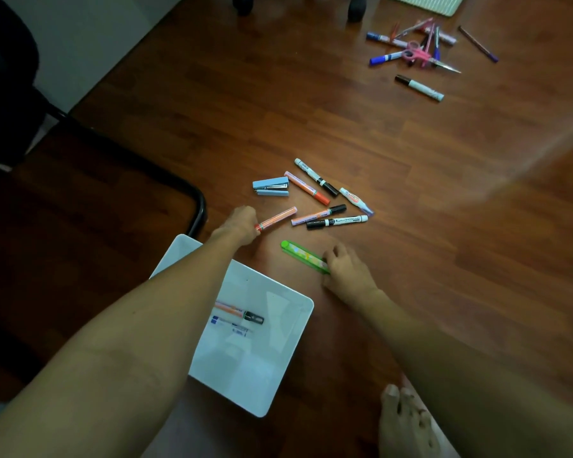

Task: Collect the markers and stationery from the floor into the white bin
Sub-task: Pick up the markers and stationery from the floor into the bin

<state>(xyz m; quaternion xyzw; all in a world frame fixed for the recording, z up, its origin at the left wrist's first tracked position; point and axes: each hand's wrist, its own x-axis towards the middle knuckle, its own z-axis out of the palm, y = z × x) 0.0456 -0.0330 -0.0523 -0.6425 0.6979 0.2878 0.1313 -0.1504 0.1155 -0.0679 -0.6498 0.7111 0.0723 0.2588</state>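
The white bin (291, 352) stands on the wood floor below my arms, with two markers (239, 317) lying inside. My left hand (242, 223) is shut on the red-capped end of an orange marker (277, 218) just past the bin. My right hand (346, 271) grips the near end of a green folding ruler (303, 254) that lies on the floor. Beyond them lie a blue stapler (271, 187), several markers (316, 181) and a correction pen (356, 200). A second pile (417, 49) with pink scissors and pens sits far to the upper right.
A black chair leg (197, 206) curves along the floor left of the bin. Chair casters (358, 6) stand at the top. My bare foot (407, 421) rests at the bottom right. A pale striped mat (424, 1) is at the top edge.
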